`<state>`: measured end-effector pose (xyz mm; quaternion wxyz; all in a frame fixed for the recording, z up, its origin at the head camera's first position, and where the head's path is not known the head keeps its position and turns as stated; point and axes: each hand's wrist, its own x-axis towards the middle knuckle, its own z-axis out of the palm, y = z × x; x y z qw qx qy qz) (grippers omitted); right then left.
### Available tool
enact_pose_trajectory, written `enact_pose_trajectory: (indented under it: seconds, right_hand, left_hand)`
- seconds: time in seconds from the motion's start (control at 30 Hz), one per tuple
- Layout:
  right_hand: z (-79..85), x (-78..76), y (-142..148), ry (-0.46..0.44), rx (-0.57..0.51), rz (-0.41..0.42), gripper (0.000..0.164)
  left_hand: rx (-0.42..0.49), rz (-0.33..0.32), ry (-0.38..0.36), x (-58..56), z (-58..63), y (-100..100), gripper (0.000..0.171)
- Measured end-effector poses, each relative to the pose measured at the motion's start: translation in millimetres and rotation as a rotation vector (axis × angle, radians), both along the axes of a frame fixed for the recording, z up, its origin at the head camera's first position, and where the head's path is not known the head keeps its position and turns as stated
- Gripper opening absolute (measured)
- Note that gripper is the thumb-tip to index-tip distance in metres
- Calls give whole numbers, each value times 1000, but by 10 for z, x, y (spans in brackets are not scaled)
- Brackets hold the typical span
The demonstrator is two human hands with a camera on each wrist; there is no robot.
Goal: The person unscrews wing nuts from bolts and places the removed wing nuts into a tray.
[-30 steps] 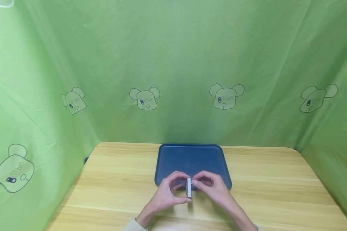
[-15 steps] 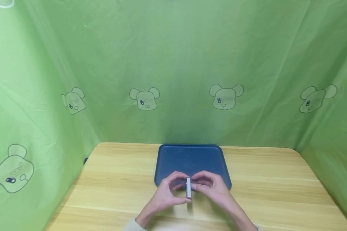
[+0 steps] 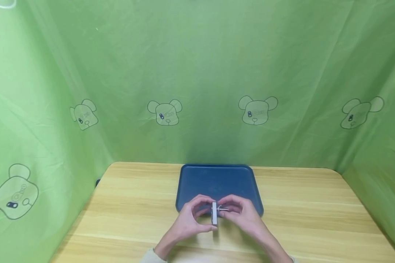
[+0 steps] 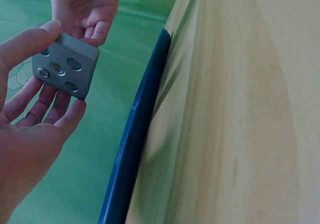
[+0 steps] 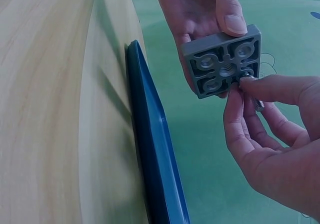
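Observation:
My left hand [image 3: 190,219] holds a square grey plate [image 4: 65,64] on edge between thumb and fingertips, above the table's near side. Several round holes pierce it, and the ribbed face [image 5: 226,69] turns toward my right hand. A round bolt head [image 4: 43,72] with a socket sits in one corner hole. Out of the ribbed side sticks the bolt's threaded end [image 5: 258,104]. The thumb and fingers of my right hand [image 3: 243,213] pinch around the bolt close to the plate. A small metal piece [image 5: 245,75] shows by the thumb tip, mostly hidden.
A dark blue tray [image 3: 217,179] lies on the wooden table [image 3: 303,204] beyond and beneath the hands. Green fabric [image 3: 210,54] printed with bear heads hangs behind the table and at both sides.
My right thumb has shifted down and away from the plate, baring the bolt's shaft between the fingers. My left hand and the plate stay nearly still.

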<state>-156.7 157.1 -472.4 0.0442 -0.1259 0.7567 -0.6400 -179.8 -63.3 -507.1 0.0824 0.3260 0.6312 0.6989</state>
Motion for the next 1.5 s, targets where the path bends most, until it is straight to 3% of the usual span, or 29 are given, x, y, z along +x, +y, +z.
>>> enact_pose_trajectory:
  seconds: [0.5,0.73,1.5]
  right_hand:
    - [-19,5,-7,49,14,29,21]
    - [-18,-6,-2,6,-7,33,19]
    - [-11,-11,12,7,-31,24,22]
  left_hand:
    - [-1,2,3,9,17,-8,66]
    - [-18,14,-2,3,19,-11,67]
    - [-20,13,-5,3,2,-6,66]
